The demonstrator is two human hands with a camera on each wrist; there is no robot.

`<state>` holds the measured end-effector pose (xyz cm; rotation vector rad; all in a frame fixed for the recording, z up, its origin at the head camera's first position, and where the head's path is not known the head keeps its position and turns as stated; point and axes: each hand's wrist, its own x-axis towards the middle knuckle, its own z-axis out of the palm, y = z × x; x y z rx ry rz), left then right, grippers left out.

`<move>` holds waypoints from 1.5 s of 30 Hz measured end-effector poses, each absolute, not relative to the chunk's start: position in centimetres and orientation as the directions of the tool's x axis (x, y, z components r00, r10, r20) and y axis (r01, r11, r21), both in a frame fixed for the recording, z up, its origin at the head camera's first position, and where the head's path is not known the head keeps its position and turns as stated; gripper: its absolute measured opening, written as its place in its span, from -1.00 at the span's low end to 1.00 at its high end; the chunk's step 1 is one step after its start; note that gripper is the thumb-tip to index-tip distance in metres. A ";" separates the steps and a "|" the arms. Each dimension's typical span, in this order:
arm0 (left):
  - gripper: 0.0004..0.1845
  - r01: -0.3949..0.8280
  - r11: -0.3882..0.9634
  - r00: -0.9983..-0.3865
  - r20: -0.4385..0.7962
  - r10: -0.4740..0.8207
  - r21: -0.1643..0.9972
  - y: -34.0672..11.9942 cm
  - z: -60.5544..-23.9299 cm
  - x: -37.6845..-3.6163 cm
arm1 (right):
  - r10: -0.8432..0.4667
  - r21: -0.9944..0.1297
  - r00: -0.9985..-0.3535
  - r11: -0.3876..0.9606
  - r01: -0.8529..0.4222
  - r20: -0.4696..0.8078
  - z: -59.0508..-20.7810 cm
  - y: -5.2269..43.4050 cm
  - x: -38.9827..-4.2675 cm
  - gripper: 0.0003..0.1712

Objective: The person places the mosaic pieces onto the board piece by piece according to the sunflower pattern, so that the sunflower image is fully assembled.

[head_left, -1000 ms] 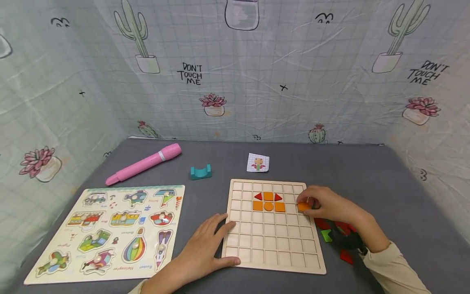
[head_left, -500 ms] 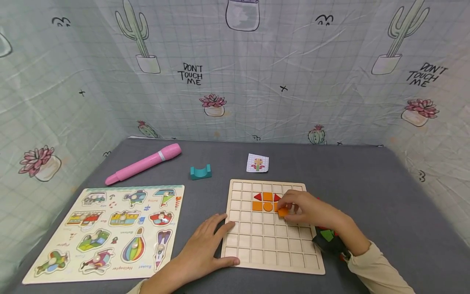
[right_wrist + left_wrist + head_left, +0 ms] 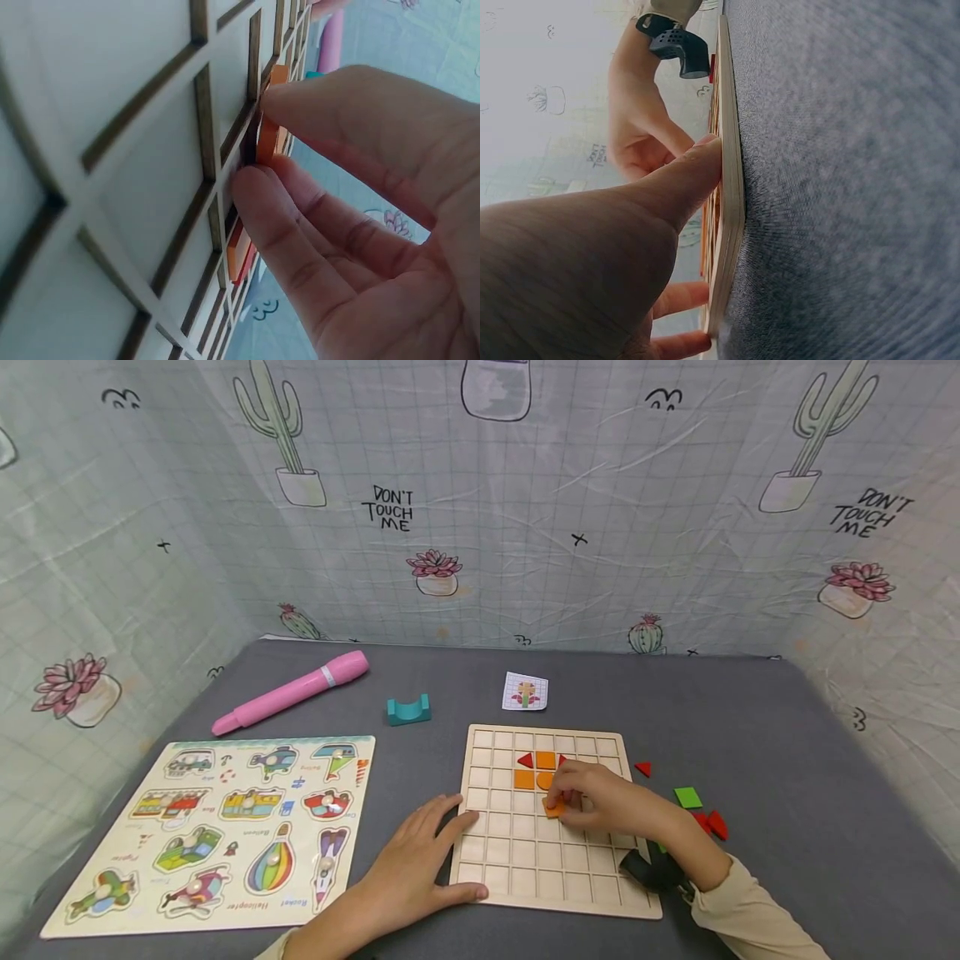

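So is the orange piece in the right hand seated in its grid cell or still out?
Still out: the right hand pinches the orange piece tilted on edge over the grid board.

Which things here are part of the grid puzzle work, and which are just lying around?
In use:
right hand pinching the orange piece
left hand resting on the grid board
loose red and green pieces
pattern card

Lying about:
pink pen
teal arch block
vehicle puzzle

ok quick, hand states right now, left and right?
Left hand: open, fingers flat, resting on the wooden grid board at its near-left edge.
Right hand: pinching an orange tile against the board.
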<state>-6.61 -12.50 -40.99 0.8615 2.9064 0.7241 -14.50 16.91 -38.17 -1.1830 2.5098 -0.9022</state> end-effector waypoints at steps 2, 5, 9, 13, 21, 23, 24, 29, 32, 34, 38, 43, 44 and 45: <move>-0.13 0.507 0.739 -0.847 0.100 0.521 0.444 -12.5 -40.9 -6.6 | -0.763 -0.605 -0.642 0.476 -0.638 0.076 -38.2 16.8 -14.5 -0.86; -0.12 0.501 0.740 -0.850 0.092 0.519 0.449 -12.6 -40.9 -6.6 | -0.767 -0.582 -0.633 0.469 -0.664 0.105 -38.1 16.6 -14.6 -0.85; -0.12 0.490 0.743 -0.854 0.078 0.515 0.457 -12.6 -40.9 -6.7 | -0.774 -0.560 -0.624 0.473 -0.680 0.105 -37.8 16.4 -14.7 -0.86; -0.11 0.494 0.743 -0.852 0.084 0.516 0.452 -12.5 -41.0 -6.7 | -0.772 -0.553 -0.628 0.482 -0.680 0.099 -37.8 16.3 -14.6 -0.85; -0.12 0.498 0.745 -0.851 0.083 0.519 0.443 -12.5 -41.0 -6.7 | -0.721 -0.535 -0.688 0.553 -0.639 0.076 -38.0 15.8 -14.2 -0.87; -0.12 0.503 0.742 -0.848 0.089 0.522 0.443 -12.5 -41.0 -6.8 | -0.717 -0.539 -0.693 0.558 -0.632 0.071 -38.0 15.8 -14.2 -0.86; -0.12 0.507 0.742 -0.847 0.093 0.523 0.440 -12.5 -41.0 -6.8 | -0.716 -0.543 -0.694 0.557 -0.629 0.069 -38.0 15.8 -14.2 -0.86; -0.12 0.511 0.744 -0.846 0.100 0.523 0.430 -12.5 -41.1 -6.8 | -0.721 -0.551 -0.688 0.544 -0.633 0.079 -38.2 15.9 -14.3 -0.86; -0.12 0.507 0.748 -0.848 0.092 0.522 0.429 -12.6 -41.0 -6.7 | -0.728 -0.549 -0.680 0.534 -0.643 0.088 -38.2 15.9 -14.4 -0.87; -0.12 0.505 0.748 -0.848 0.089 0.522 0.430 -12.6 -41.1 -6.7 | -0.730 -0.550 -0.677 0.527 -0.648 0.098 -38.2 16.0 -14.4 -0.87; -0.12 0.510 0.742 -0.846 0.097 0.525 0.435 -12.5 -41.1 -6.7 | -0.724 -0.543 -0.679 0.525 -0.655 0.119 -37.9 16.4 -14.3 -0.84; -0.11 0.505 0.742 -0.847 0.088 0.524 0.440 -12.5 -41.1 -6.8 | -0.702 -0.552 -0.704 0.547 -0.630 0.107 -37.1 17.6 -14.4 -0.84; -0.11 0.504 0.742 -0.848 0.087 0.523 0.442 -12.5 -41.1 -6.7 | -0.697 -0.553 -0.709 0.552 -0.624 0.104 -36.9 17.9 -14.5 -0.83; -0.11 0.503 0.744 -0.848 0.086 0.523 0.441 -12.5 -41.1 -6.7 | -0.693 -0.550 -0.714 0.560 -0.620 0.100 -36.7 18.2 -14.6 -0.84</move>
